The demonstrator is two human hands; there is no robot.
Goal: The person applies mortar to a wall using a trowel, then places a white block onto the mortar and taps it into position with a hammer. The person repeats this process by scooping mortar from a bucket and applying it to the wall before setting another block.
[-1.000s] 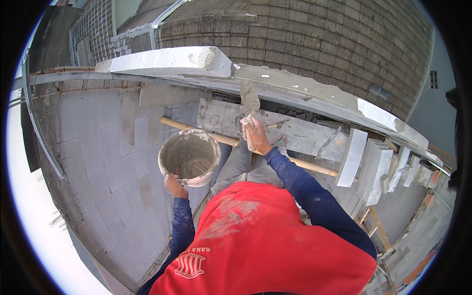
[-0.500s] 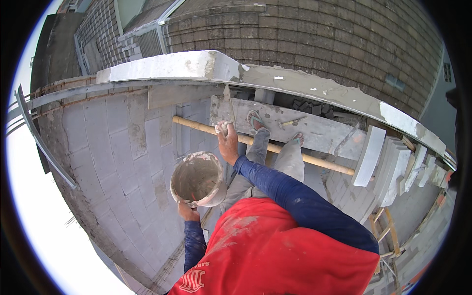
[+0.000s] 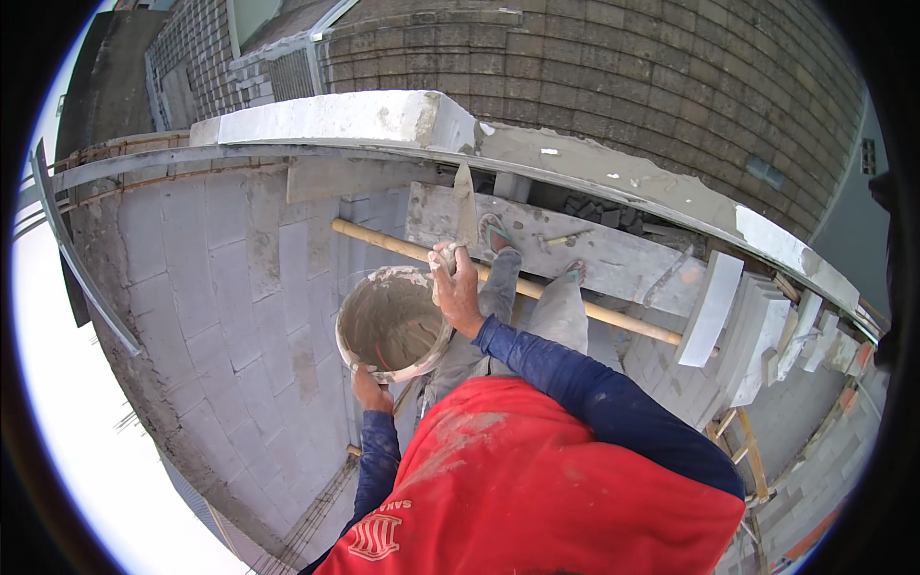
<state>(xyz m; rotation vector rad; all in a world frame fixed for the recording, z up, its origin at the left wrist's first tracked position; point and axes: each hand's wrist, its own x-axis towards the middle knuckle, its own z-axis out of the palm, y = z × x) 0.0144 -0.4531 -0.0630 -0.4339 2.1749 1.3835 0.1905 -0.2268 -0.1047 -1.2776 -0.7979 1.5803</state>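
At eight o'clock from the view's centre, a round, mortar-crusted bucket [image 3: 391, 311] has its rim gripped by the left hand [image 3: 372, 389], fingers curled. At the bucket's one o'clock, the right hand [image 3: 459, 287] is closed round a trowel [image 3: 465, 209] with a pointed, grey-smeared blade. Toward two lies a scuffed plank [image 3: 623, 259] beyond a smooth tan pole [image 3: 604, 314]; pale block walling [image 3: 225, 307] fills nine, weathered roof tiles [image 3: 623, 77] one.

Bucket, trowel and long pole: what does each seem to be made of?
Bucket: probably plastic, dull finish, its wall crusted grey. Trowel: likely metal, judging by its thin, flat, grey-smeared blade. Pole: bamboo or wood, smooth, round and tan.
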